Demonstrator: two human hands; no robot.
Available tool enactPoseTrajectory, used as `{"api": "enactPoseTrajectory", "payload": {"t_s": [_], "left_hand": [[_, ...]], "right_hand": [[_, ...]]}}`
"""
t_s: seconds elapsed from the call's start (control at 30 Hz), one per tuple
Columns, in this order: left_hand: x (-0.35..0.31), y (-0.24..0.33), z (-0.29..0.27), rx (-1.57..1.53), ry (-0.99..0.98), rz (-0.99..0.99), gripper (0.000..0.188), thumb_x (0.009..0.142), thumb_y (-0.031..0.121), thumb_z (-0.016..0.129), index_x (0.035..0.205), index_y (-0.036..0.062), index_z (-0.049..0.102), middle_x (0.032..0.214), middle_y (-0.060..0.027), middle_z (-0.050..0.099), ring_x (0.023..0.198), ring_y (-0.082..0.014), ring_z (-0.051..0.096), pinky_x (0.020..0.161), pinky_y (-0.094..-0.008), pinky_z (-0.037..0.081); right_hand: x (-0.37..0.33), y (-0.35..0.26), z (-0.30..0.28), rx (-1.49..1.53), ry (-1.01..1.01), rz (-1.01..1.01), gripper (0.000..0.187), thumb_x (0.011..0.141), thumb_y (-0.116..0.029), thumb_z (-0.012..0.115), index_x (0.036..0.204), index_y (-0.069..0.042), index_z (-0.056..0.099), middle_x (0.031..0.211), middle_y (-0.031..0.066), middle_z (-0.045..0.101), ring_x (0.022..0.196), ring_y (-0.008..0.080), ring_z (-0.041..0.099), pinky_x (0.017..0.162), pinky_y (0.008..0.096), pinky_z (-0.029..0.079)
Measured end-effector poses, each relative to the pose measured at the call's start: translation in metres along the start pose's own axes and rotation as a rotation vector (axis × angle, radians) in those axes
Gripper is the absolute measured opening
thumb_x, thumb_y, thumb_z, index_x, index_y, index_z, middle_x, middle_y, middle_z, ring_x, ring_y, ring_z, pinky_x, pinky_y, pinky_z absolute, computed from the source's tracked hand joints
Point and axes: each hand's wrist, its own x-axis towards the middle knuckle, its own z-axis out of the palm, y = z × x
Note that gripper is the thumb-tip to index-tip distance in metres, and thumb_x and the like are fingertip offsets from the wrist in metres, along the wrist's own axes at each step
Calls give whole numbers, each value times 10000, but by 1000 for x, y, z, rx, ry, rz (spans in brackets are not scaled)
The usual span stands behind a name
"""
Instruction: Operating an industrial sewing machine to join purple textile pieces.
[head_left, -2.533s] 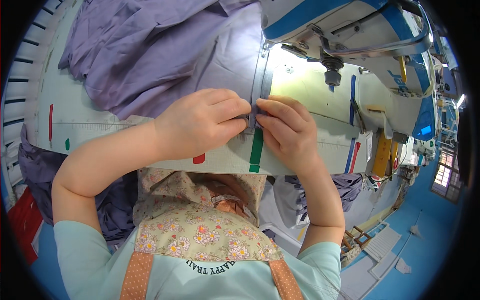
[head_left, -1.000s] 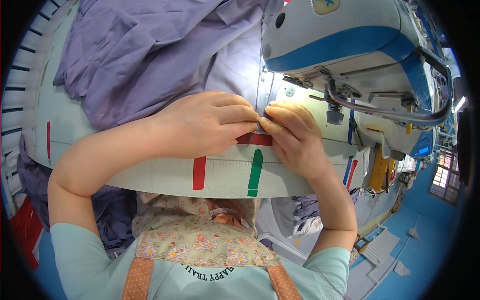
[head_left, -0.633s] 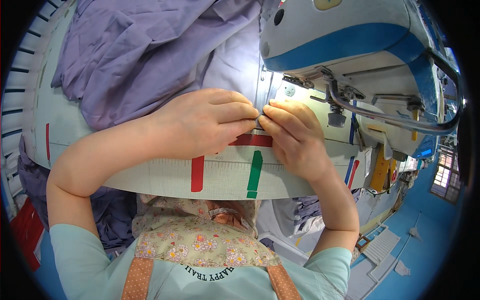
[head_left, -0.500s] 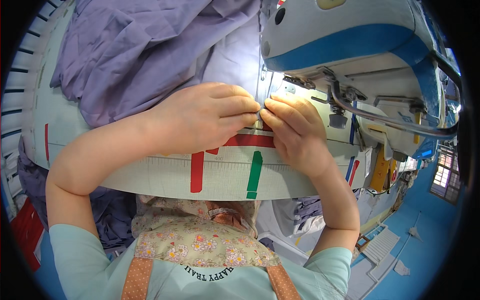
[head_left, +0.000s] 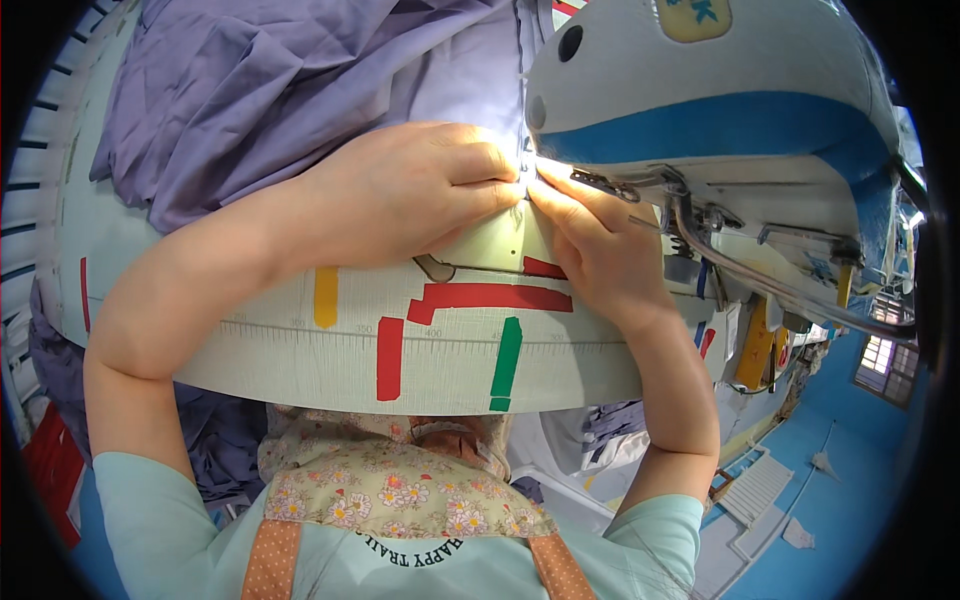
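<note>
Purple fabric lies in loose folds over the far left of the sewing table. Its narrow edge runs to the lit spot beside the head of a white and blue sewing machine. There my left hand has its fingers closed in a pinch on the fabric edge. Just across from it, my right hand pinches the same edge, its fingertips close under the machine head. Both sets of fingertips nearly meet. The needle and presser foot are hidden from sight.
Red tape, green tape and yellow tape mark the pale table, along a printed ruler. A bent metal lever hangs under the machine's right side. More dark purple cloth hangs below the table at left.
Both hands have moved away from the table's front edge, closer to the machine head, along with the fabric edge. More of the plate and red tape now shows. The view has shifted slightly.
</note>
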Motion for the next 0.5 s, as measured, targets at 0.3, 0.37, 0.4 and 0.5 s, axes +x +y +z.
{"api": "enactPoseTrajectory", "payload": {"t_s": [0.3, 0.37, 0.4, 0.5], "left_hand": [[7, -17, 2, 45, 99, 8, 312, 805, 59, 706, 1115, 79, 673, 1052, -33, 661, 996, -272, 610, 877, -384, 529], [6, -20, 0, 140, 70, 7, 257, 849, 104, 653, 1096, 75, 717, 1044, -61, 674, 1074, -237, 621, 898, -360, 530], [5, -20, 0, 140, 67, 1, 257, 849, 104, 653, 1096, 75, 717, 1044, -61, 674, 1074, -237, 621, 898, -360, 530], [8, -20, 2, 124, 92, -2, 244, 848, 108, 658, 1083, 79, 718, 1025, -56, 669, 1059, -234, 623, 891, -359, 530]], "right_hand": [[-2, 10, 9, 8, 29, 191, 290, 904, -52, 648, 1172, -115, 740, 972, 136, 752, 809, 249, 734, 738, 311, 571], [0, 9, 7, 140, -59, 360, 252, 929, -68, 639, 1159, -84, 743, 914, 151, 749, 753, 205, 732, 705, 279, 555], [1, 10, 8, 132, -18, 320, 233, 937, -79, 645, 1145, -54, 745, 903, 150, 752, 704, 168, 715, 687, 267, 546], [-4, 14, 11, 155, 94, 296, 208, 937, -85, 653, 1111, -27, 752, 893, 149, 753, 683, 164, 699, 677, 271, 542]]}}
